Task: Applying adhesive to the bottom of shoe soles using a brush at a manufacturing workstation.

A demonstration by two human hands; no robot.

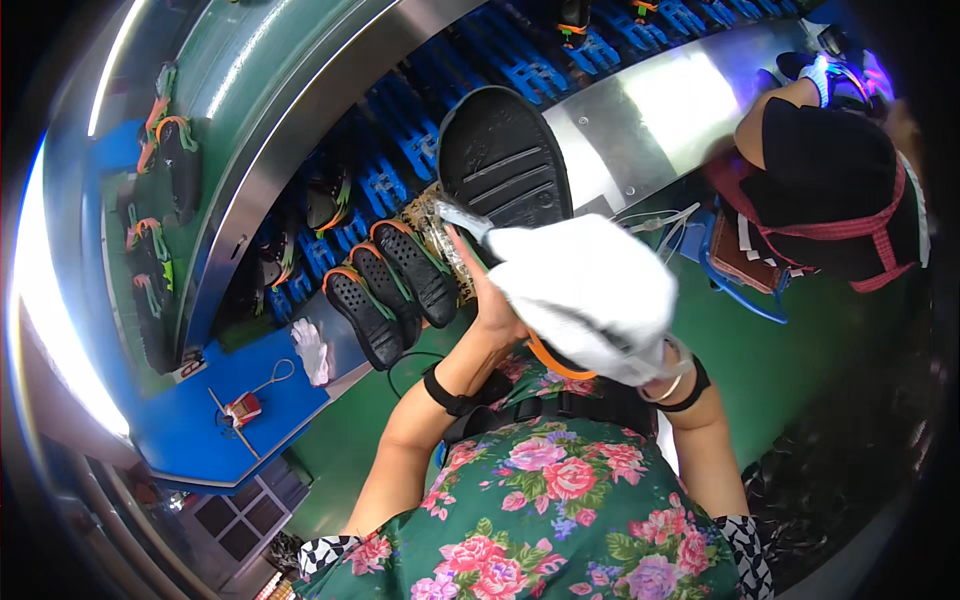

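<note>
Black shoe: held up in front of the person's waist, rounded end pointing away; a broad face with crosswise ridges is toward the camera.
Left hand: closed at the shoe's left side, thumb extended up along the edge; the other fingers are hidden, so how tightly they wrap cannot be told.
Right hand: covered by white fabric over the near part of the shoe; blur hides whether this is a glove or a cloth, and how far the fingers are bent cannot be told.
Orange strip: shows just below the white fabric, curved; whether it belongs to the shoe is unclear.
Forearms: each wears a black band near the wrist, the right one also a bracelet.
Three clogs: black, perforated, orange-edged, side by side left of the left hand.
Blue racks: in a row beyond the clogs, some carrying shoes.
Green surface: at far left, behind a metal rail, with more black shoes on it.
Blue table: bears a pale glove and a small red object near a thin stick.
Co-worker: at upper right, dark clothes, red checked straps, a white-gloved hand in violet light.
</note>
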